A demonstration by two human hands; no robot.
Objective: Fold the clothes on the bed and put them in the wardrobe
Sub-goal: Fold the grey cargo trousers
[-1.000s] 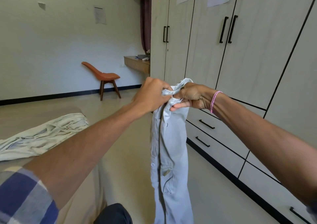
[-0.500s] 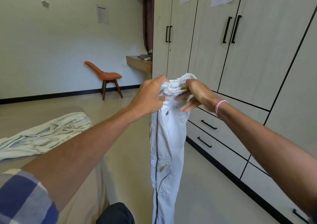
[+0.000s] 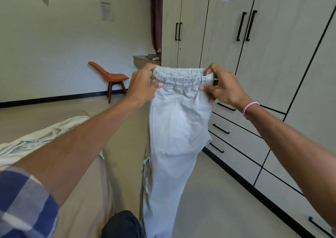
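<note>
**A:** Where are the pale grey trousers (image 3: 179,128)?

**B:** Held up in the air at the middle of the view. They hang straight down toward six o'clock, where the bottom edge cuts them off. The elastic waistband (image 3: 181,77) is pulled flat across the top.

**A:** And the hands?

**B:** The left hand (image 3: 142,85), at about eleven o'clock, pinches the waistband's left end, with the thumb in front and the fingers curled behind. The right hand (image 3: 224,87), at about two o'clock, pinches the other end the same way. It has a pink thread bracelet (image 3: 250,108) on its wrist.

**A:** Are the legs laid together?

**B:** It looks like one leg over the other, though the cloth hides that, so I can't be sure.

**A:** What's around?

**B:** The bed (image 3: 85,192) lies at seven to eight o'clock, with a crumpled pale garment (image 3: 32,145) on it at nine. The wardrobe (image 3: 283,59) fills one to four o'clock. Its doors are closed, and its drawers (image 3: 236,139) are just beside the trousers. An orange chair (image 3: 113,77) stands by the wall at ten o'clock.
</note>
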